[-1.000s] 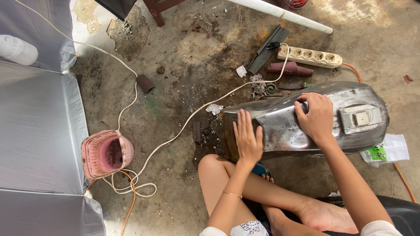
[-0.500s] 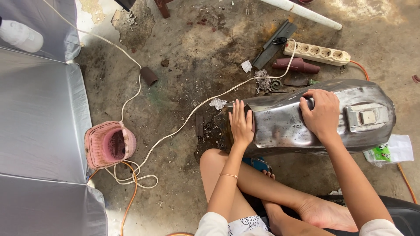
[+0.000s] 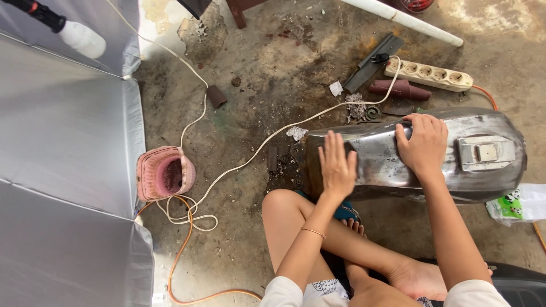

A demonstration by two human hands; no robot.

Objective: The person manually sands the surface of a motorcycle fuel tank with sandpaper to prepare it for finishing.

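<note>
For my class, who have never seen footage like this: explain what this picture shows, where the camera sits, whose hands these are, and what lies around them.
The camera sits on a person's head and looks down, so you see their own arms and crossed legs. They sit on a concrete floor. Both hands rest on a bare metal fuel tank lying on its side: the left hand lies flat near its end, the right hand presses on its top. Whether the right hand holds anything underneath is hidden. Around them lie a white power strip, a white cord, a pink basket and silver sheeting.

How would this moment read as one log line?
left hand: flat on metal fuel tank | right hand: pressing tank top | power strip: behind tank
</note>
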